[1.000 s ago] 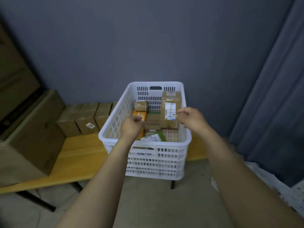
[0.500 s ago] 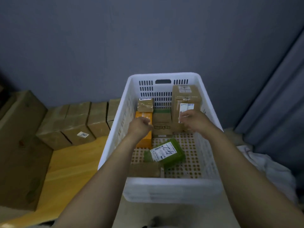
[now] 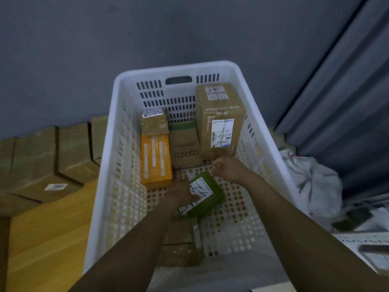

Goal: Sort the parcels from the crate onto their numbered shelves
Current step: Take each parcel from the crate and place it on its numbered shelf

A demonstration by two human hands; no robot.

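Both hands reach into a white crate [image 3: 179,67] at a green parcel [image 3: 213,197].

The left hand [image 3: 182,191] grips the parcel's left edge, thumb on its white label [image 3: 201,189]; the right hand [image 3: 230,168] curls at its far corner, though whether it grips is unclear. Behind stand an orange box [image 3: 155,162], a small carton [image 3: 154,122], a squat carton [image 3: 185,146] and a tall carton [image 3: 221,123]. A brown parcel [image 3: 181,242] lies nearer. The crate sits on a wooden tabletop [image 3: 46,239] beside more cartons [image 3: 52,157].

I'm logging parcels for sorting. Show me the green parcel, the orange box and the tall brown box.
green parcel [image 3: 216,193]: head view, bare green top beside its label.
orange box [image 3: 155,163]: head view, middle of its top face.
tall brown box [image 3: 205,133]: head view, front face beside its label.
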